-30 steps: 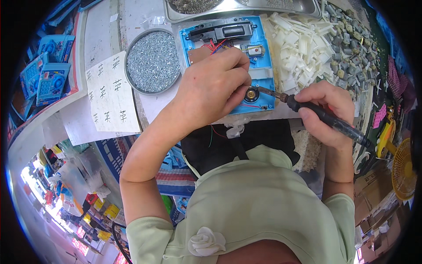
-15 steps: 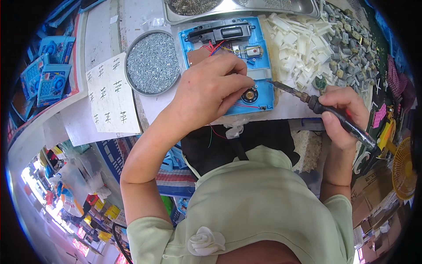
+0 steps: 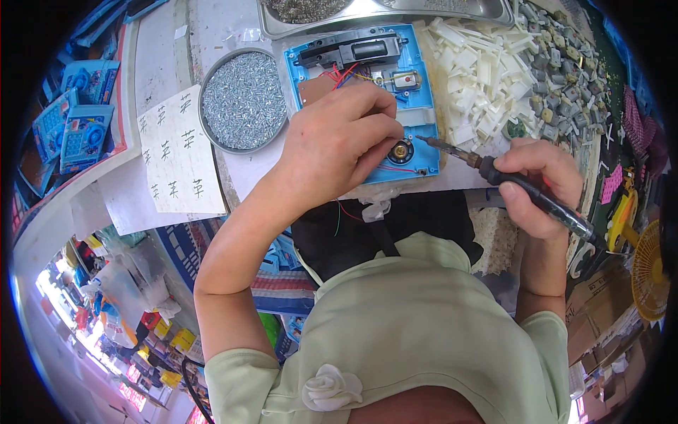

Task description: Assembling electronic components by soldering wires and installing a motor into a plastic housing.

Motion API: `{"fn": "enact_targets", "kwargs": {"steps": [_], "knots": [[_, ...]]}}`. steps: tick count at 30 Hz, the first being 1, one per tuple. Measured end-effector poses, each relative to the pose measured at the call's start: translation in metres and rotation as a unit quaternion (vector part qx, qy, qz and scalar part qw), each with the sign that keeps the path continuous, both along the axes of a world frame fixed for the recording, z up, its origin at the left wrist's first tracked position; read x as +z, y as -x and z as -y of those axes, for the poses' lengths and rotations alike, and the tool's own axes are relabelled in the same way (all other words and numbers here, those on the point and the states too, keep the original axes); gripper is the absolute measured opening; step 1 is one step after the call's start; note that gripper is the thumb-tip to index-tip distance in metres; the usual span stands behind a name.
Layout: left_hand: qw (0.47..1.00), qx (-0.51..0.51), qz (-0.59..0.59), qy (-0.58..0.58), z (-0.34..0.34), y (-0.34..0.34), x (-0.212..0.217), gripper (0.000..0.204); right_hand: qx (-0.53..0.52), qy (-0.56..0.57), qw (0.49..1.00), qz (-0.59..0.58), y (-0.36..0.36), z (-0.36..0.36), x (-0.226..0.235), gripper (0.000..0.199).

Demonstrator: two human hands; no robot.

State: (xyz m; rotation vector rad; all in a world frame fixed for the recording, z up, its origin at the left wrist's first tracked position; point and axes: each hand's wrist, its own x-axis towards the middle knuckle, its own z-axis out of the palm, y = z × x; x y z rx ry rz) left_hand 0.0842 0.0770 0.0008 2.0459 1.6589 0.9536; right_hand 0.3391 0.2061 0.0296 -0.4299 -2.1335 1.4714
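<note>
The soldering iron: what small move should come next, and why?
Probably bring the soldering iron tip left to the round brass part on the blue housing. The right hand holds the tip just short of it, while the left hand presses by that part.

Bright, even daylight, soft shadows, sharp centre, strong fisheye bending and black vignette at the rim.

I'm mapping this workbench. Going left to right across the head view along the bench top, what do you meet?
Blue packaged items → paper sheet with tally marks → round tin of screws → left hand on the blue casing → soldering iron in the right hand → yellow fan.
</note>
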Motion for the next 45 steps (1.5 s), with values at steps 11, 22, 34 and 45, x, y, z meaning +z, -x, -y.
{"fn": "enact_targets", "kwargs": {"steps": [11,22,34,45], "knots": [[1.000,0.008,-0.002,-0.012,0.000,-0.002,-0.003,0.019,0.046,-0.076,0.996,0.025,0.015,0.001,0.001,0.019],[1.000,0.014,-0.008,-0.010,-0.001,-0.004,-0.002,0.019,0.050,-0.086,0.994,0.036,0.015,0.001,0.005,0.020],[1.000,0.016,-0.023,0.009,0.002,-0.002,0.001,0.015,-0.139,0.010,0.990,-0.016,-0.052,0.000,0.008,0.024],[1.000,0.025,-0.001,0.009,-0.004,-0.016,0.013,0.016,-0.562,-0.039,0.806,-0.182,-0.233,-0.071,0.055,0.014]]}}
